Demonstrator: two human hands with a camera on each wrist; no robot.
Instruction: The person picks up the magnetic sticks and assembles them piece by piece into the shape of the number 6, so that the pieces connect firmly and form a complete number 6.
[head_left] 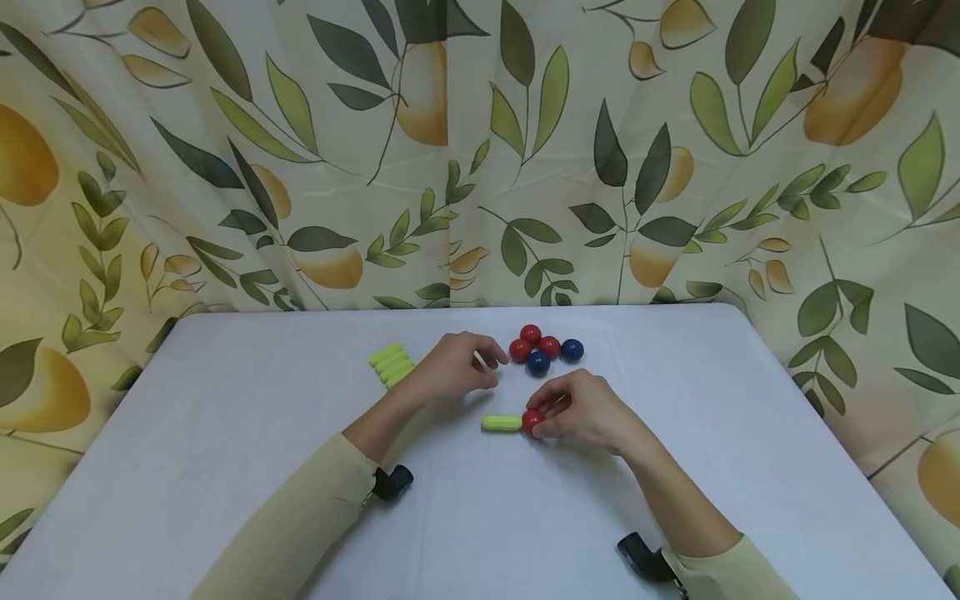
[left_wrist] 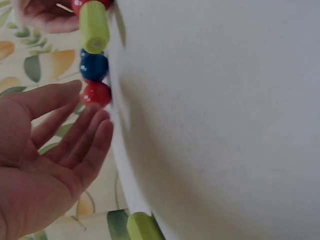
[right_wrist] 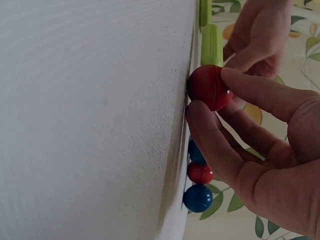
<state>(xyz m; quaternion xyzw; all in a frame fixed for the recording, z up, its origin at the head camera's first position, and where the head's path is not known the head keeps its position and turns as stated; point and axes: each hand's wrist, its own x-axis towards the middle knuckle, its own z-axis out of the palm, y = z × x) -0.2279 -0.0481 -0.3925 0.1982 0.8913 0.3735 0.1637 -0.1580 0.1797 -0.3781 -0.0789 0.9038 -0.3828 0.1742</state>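
My right hand (head_left: 588,410) pinches a glossy red ball (right_wrist: 210,88) between thumb and fingers on the white table. A short light-green ridged stick (head_left: 501,423) lies in line with that ball, its right end against it. My left hand (head_left: 459,364), fingers loosely bent, reaches toward a group of balls and holds nothing. Nearest its fingertips is a red ball (head_left: 519,350); whether they touch cannot be told. Two more red balls, one at the back (head_left: 530,334), and two dark blue balls, one in front (head_left: 537,362), complete the group.
Several green sticks (head_left: 390,363) lie side by side behind the left forearm, partly hidden by it. A white cloth covers the table (head_left: 225,467). Behind its far edge hangs a curtain (head_left: 525,208) printed with leaves and fruit. Each wrist wears a black camera, the left one (head_left: 393,482) near the cuff.
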